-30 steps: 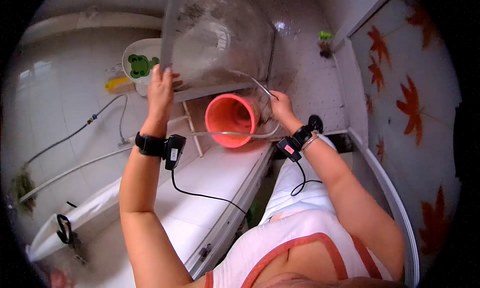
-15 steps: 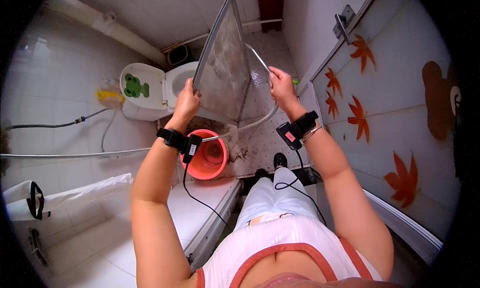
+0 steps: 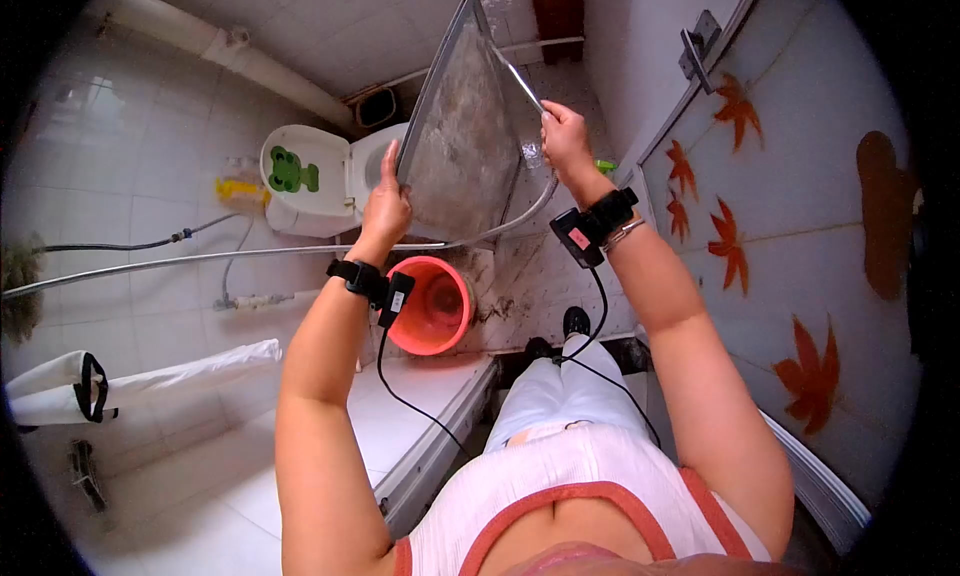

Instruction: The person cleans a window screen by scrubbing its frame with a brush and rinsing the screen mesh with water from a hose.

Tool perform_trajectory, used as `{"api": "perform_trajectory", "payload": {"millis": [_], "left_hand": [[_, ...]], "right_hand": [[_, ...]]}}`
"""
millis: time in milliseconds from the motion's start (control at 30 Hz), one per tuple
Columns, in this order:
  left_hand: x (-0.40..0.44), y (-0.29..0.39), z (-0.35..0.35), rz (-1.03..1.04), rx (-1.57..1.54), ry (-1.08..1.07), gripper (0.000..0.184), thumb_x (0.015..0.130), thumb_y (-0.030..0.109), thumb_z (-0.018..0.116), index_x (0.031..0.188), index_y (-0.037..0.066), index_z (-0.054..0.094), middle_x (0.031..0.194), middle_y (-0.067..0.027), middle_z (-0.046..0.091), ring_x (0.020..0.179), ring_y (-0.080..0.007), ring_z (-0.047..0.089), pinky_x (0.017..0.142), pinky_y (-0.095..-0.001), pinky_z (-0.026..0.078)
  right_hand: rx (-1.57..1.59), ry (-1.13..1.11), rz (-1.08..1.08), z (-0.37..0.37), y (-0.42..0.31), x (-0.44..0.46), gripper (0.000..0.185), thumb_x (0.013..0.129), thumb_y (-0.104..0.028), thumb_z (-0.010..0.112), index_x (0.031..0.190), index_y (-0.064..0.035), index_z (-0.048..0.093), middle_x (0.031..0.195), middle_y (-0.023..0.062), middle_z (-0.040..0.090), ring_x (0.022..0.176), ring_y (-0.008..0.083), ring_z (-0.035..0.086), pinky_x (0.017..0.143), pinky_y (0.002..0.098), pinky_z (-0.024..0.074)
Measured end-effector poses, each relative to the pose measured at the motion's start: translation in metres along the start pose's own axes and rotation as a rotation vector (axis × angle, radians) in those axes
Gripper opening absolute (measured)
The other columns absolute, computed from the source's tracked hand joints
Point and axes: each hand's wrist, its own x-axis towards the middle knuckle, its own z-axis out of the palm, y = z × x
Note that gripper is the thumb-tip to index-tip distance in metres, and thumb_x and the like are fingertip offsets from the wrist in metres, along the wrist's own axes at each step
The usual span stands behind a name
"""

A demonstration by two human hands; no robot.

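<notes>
A framed, dirt-streaked panel [image 3: 465, 136] stands tilted in front of the toilet. My left hand [image 3: 386, 208] grips its near edge, with the index finger along the frame. In my right hand [image 3: 566, 141] is the handle of a shower head [image 3: 518, 81], whose upper end lies against the panel's far side edge. From that handle a silver hose [image 3: 515, 224] curves down, then runs left past my left wrist to the wall. Below the panel sits a red bucket [image 3: 432, 306].
Behind the panel is a toilet with its lid [image 3: 300, 166] up, bearing a green frog picture. A white ledge [image 3: 370, 416] lies at lower left. On the right is a door [image 3: 790, 216] with leaf decorations. Dark shoes [image 3: 575, 321] stand on the tiled floor.
Since a second ago the view has shifted, showing more of the panel, toilet and door. The panel appears tilted further right. Both hands keep their holds, and the hose now lies above the bucket.
</notes>
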Motion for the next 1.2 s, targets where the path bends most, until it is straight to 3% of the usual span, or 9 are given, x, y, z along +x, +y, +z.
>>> {"api": "perform_trajectory", "payload": {"millis": [167,267,367,433,667,1033,1100,1167,1200], "left_hand": [[-0.008,0.013,0.003,0.11,0.04,-0.068,0.068,0.081,-0.003,0.043,0.14,0.02,0.017,0.115,-0.0228,0.052,0.103,-0.038,0.052,0.085,-0.0397,0.042],[0.0,0.026,-0.005,0.357,0.036,-0.006,0.062,0.08,-0.005,0.04,0.135,0.021,0.032,0.123,-0.0185,0.048,0.108,-0.0358,0.049,0.089,-0.0362,0.04],[0.006,0.053,-0.029,0.385,0.433,-0.28,0.058,0.077,-0.003,0.047,0.129,0.019,0.041,0.125,-0.0153,0.045,0.11,-0.0319,0.048,0.09,-0.0337,0.042],[0.011,0.059,-0.035,0.489,0.625,-0.335,0.061,0.074,-0.008,0.045,0.128,0.021,0.043,0.129,-0.0121,0.042,0.109,-0.0308,0.048,0.091,-0.0355,0.041],[0.114,0.074,0.015,1.245,1.166,-0.328,0.026,0.078,0.013,0.054,0.101,0.02,0.063,0.123,-0.0042,0.049,0.118,-0.0184,0.042,0.109,-0.0329,0.02],[0.226,0.085,-0.001,0.967,1.433,-0.33,0.011,0.079,0.012,0.057,0.086,0.013,0.065,0.104,-0.0005,0.062,0.106,-0.0165,0.053,0.106,-0.0291,0.028],[0.234,0.088,-0.016,1.037,1.372,-0.261,0.01,0.077,0.013,0.06,0.086,0.011,0.065,0.097,-0.0035,0.064,0.097,-0.0206,0.059,0.096,-0.031,0.041],[0.228,0.117,-0.024,0.55,1.253,-0.363,0.012,0.077,0.016,0.062,0.084,0.008,0.064,0.088,-0.0077,0.064,0.087,-0.0247,0.062,0.079,-0.0339,0.05],[0.228,0.121,-0.026,0.6,1.164,-0.331,0.017,0.077,0.02,0.063,0.085,0.005,0.062,0.082,-0.0116,0.064,0.08,-0.028,0.063,0.066,-0.037,0.052]], "right_hand": [[-0.25,0.021,0.17,-0.021,0.092,0.009,0.025,0.08,-0.012,0.048,0.097,-0.0007,0.063,0.089,0.0215,0.062,0.085,0.0331,0.061,0.074,0.0368,0.0461],[-0.356,-0.075,0.16,-0.038,0.157,0.021,0.026,0.085,-0.016,0.047,0.104,-0.0042,0.061,0.057,0.0054,0.054,0.042,0.0158,0.048,0.037,0.0309,0.0361],[-0.49,-0.015,0.171,-0.049,0.179,0.014,0.026,0.082,-0.015,0.047,0.101,-0.004,0.062,0.059,0.0091,0.058,0.049,0.0208,0.054,0.043,0.0342,0.04],[-0.491,-0.016,0.315,-0.058,0.184,0.005,0.027,0.076,-0.013,0.046,0.092,-0.0006,0.063,0.087,0.024,0.061,0.086,0.0379,0.059,0.075,0.0402,0.0455],[-0.432,-0.079,0.43,-0.079,0.215,-0.003,0.029,0.079,-0.013,0.046,0.102,-0.0014,0.06,0.096,0.0213,0.061,0.093,0.037,0.056,0.08,0.0381,0.0435],[-0.397,-0.01,0.457,-0.106,0.245,-0.027,0.026,0.082,-0.015,0.049,0.102,-0.0018,0.06,0.09,0.0222,0.061,0.088,0.0363,0.058,0.076,0.0388,0.0446],[-0.501,0.03,0.338,-0.104,0.242,-0.035,0.025,0.082,-0.015,0.049,0.101,-0.0018,0.06,0.087,0.0227,0.06,0.086,0.0366,0.058,0.075,0.039,0.0444],[-0.48,0.033,0.462,-0.101,0.231,-0.04,0.026,0.082,-0.014,0.049,0.101,-0.0008,0.06,0.089,0.0224,0.061,0.087,0.0365,0.058,0.075,0.0388,0.0445],[-0.455,0.052,0.444,-0.102,0.23,-0.046,0.026,0.083,-0.014,0.049,0.101,0.0001,0.059,0.09,0.0221,0.061,0.088,0.0361,0.058,0.076,0.0385,0.0445]]}}
